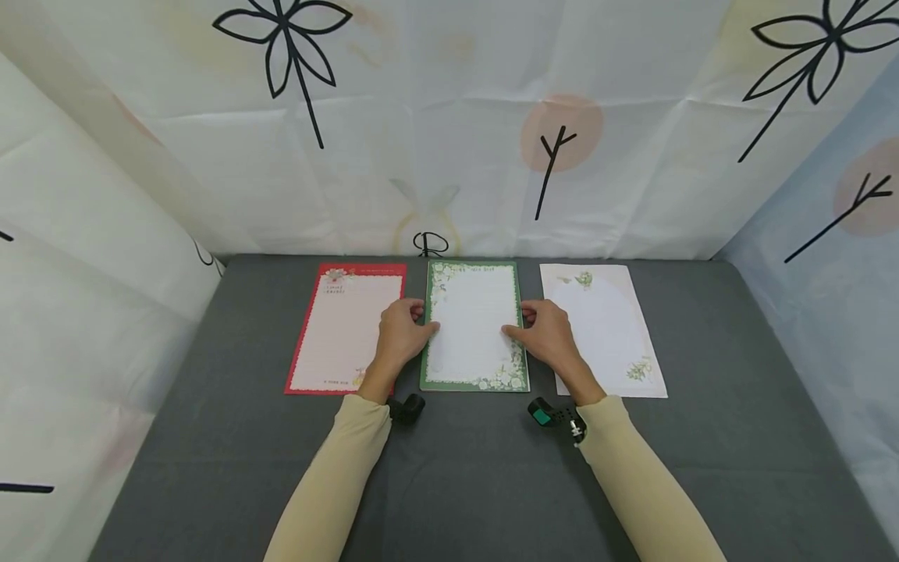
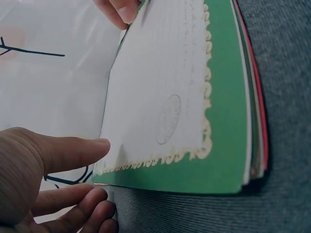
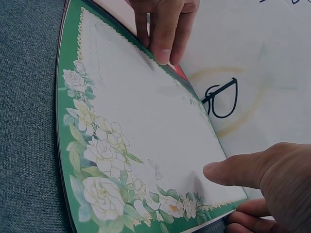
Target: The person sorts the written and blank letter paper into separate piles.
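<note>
A stack of green-bordered letter paper (image 1: pixel 472 328) with white flowers lies in the middle of the dark cloth. Several layers show along its edge in the left wrist view, a red one lowest. Beside its left edge is my left hand (image 1: pixel 403 332), the thumb extended over the top sheet and the other fingers bent near the edge. My right hand (image 1: pixel 551 332) mirrors it at the right edge. Both thumbs cast shadows on the paper, a little apart from their tips, in the wrist views. No firm pinch shows. The undersides of the fingers are hidden.
To the left lies a red-bordered letter sheet (image 1: pixel 337 332), partly behind the left hand. On the right is a pale sheet with green sprigs (image 1: pixel 611 328), partly covered by the right hand. Dark grey cloth (image 1: pixel 463 484) covers the table; white printed curtains (image 1: pixel 449 140) surround it.
</note>
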### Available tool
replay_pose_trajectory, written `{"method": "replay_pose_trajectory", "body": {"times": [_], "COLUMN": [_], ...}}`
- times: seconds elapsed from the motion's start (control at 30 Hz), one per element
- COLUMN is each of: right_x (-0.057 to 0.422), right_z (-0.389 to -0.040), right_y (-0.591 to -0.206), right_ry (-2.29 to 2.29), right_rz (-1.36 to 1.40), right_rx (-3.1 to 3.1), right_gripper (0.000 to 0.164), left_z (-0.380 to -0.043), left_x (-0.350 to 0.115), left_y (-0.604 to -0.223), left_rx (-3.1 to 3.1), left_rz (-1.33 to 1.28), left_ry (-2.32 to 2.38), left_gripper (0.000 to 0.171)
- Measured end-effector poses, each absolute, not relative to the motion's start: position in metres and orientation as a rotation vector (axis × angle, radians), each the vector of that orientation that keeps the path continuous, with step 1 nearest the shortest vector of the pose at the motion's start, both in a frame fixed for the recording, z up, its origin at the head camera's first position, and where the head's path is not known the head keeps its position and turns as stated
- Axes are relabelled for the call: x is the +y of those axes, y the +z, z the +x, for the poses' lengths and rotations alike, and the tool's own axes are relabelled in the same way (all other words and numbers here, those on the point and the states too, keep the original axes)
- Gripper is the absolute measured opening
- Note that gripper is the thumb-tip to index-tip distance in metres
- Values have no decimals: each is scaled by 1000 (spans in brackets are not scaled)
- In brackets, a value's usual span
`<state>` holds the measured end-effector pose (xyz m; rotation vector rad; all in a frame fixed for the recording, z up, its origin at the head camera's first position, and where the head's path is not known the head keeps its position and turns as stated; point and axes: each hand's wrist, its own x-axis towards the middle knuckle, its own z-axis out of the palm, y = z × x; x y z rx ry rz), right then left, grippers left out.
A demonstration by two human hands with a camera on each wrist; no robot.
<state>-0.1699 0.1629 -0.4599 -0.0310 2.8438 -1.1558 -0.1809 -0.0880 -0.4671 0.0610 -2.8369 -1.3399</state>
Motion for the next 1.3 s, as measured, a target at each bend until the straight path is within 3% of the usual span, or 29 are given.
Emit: {"method": "replay_pose_trajectory", "body": {"times": [0.9,1.3], "right_x": [161,161], "right_z": [-169,-165], "right_y": [-466,-466], "right_ry": [-1186,-1286], "right_rz": [-82,-64], "right_rx": [2891,2917], "right_gripper": [52,46], "left_z": [-184,-180], "left_x": [-82,-81], "left_y": [-468,-461], "left_rx": [-2872,-2695], "left_rz": [0,55], "left_ry": [-1311,-1515], "left_gripper": [43,31]}}
